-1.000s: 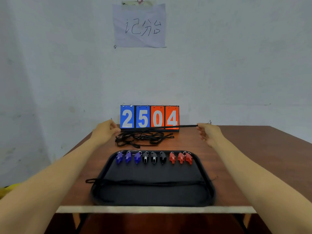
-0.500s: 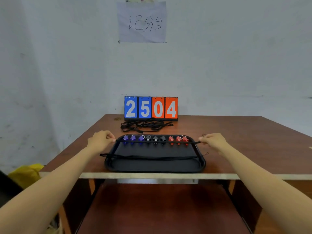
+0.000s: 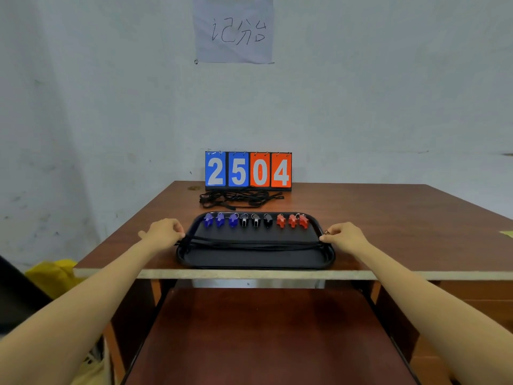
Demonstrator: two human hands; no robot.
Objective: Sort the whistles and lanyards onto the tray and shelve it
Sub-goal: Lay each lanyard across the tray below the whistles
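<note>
A black tray lies at the table's front edge. Along its far side stand three blue whistles, three black whistles and three red whistles in a row. A black lanyard is stretched straight across the tray's middle, beside another lanyard lying there. My left hand pinches its left end at the tray's left rim. My right hand pinches its right end at the right rim. A tangled pile of black lanyards lies behind the tray.
A flip scoreboard reading 2504 stands at the back of the brown table. A lower shelf runs under the tabletop. A yellow bag sits on the floor at the left. A paper sign hangs on the wall.
Both hands brought the stretched lanyard from in front of the scoreboard, over the whistles, down onto the tray's middle. My view has pulled back and the lower shelf now shows.
</note>
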